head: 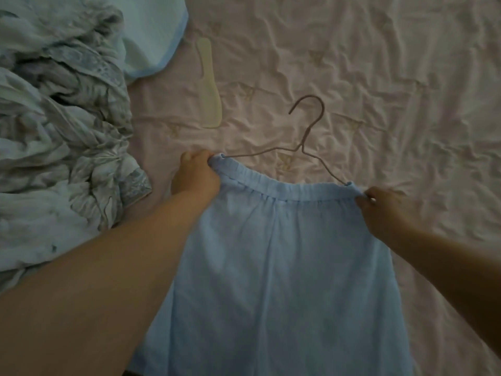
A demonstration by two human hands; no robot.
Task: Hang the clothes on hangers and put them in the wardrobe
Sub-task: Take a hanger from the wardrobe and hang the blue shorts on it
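bare forearms [108, 267], no sleeves

Wrinkled pink bedsheet [379, 77] across bed; pale cream comb [208, 85] far centre-left; rumpled floral quilt [54, 131] heaped left.

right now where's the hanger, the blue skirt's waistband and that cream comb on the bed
wire hanger [311, 123], head view, on the hook's neck
blue skirt waistband [284, 189], head view, middle of the elastic band
cream comb [208, 85], head view, middle of its flat body
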